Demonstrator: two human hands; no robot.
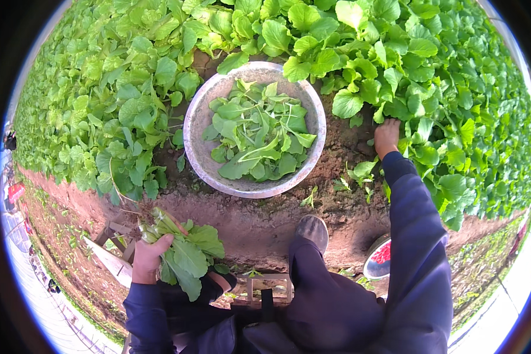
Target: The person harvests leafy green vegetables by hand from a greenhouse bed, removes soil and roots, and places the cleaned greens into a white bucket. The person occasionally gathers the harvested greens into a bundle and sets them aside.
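At the lower left, my left hand (151, 254) grips a bunch of leafy greens (186, 254) by the stems. The roots of the bunch, with soil on them, point up and away from me, and its leaves hang to the right. My right hand (387, 135) reaches down into the edge of the growing greens (425, 106) on the right. Its fingertips go in among the leaves, so what they touch is hidden. Between the two hands, farther off, a round grey basin (252, 191) sits on the soil with loose picked leaves (259, 132) inside.
Dense greens (101, 101) grow to the left and behind the basin. Bare soil (248, 221) runs in front of it, where my shoe (313, 232) rests. A small bowl (376, 267) with red contents stands by my right arm. A wooden frame (270, 278) shows between my legs.
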